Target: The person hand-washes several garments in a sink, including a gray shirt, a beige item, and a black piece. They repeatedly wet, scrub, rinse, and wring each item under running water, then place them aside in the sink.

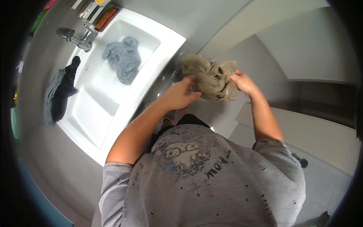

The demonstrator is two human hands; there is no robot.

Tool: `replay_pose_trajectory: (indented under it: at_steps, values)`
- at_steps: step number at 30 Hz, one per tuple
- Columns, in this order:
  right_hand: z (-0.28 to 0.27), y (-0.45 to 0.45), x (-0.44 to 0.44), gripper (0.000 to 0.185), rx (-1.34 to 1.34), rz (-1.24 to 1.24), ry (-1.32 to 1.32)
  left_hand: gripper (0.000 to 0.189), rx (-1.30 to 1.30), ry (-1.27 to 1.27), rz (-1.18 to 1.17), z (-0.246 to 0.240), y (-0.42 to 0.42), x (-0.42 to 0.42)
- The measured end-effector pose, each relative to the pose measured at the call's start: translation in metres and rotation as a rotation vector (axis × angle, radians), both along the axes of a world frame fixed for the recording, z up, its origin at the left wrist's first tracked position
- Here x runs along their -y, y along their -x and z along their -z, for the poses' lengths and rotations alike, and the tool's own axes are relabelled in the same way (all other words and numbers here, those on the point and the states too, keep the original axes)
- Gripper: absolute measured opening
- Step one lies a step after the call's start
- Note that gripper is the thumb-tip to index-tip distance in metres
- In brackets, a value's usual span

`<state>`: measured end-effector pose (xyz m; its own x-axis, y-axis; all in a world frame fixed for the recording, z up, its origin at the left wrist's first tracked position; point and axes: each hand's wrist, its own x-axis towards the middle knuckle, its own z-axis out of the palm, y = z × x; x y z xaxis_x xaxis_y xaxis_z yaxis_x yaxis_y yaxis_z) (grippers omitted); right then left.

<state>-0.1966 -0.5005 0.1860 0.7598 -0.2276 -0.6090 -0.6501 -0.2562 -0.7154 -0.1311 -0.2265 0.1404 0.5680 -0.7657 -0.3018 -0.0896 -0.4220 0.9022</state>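
Observation:
A wet, bunched beige cloth garment (215, 78) hangs in the air to the right of a white laundry sink (147, 85). My right hand (244, 82) grips its right side. At its left edge is my left hand (183, 95), fingers apart and partly curled; whether a fingertip touches the cloth is hard to tell. Inside the basin lies a crumpled wet grey-blue cloth (123, 59). A black cloth (65, 88) and a grey cloth (54, 98) drape over the sink's far left edge.
A chrome faucet (85, 41) stands at the sink's back rim, near a scrub brush with red and green bristles (105, 19). The sink has a ribbed washboard (92, 116). A pale cabinet panel (312, 42) and a light ledge (300, 122) are on the right.

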Motion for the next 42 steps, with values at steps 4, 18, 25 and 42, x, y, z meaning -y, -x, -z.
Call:
replay_pose_trajectory:
  at_steps: [4, 18, 25, 42]
  values:
    - [0.017, 0.019, 0.051, 0.029, -0.194, 0.167, 0.153, 0.075, -0.108, -0.118, 0.222, 0.029, 0.025, 0.066]
    - [0.229, -0.022, 0.117, 0.067, -0.292, -0.186, 0.658, 0.034, -0.136, 0.086, -0.792, 0.036, 0.022, -0.149]
    - [0.103, -0.069, -0.041, 0.051, -0.579, -0.6, 0.037, 0.028, -0.033, -0.136, -1.236, 0.04, 0.034, -0.271]
    - [0.181, -0.248, -0.355, 0.071, 0.231, -0.607, 0.69, 0.035, -0.388, 0.018, -1.349, 0.043, 0.023, -0.331]
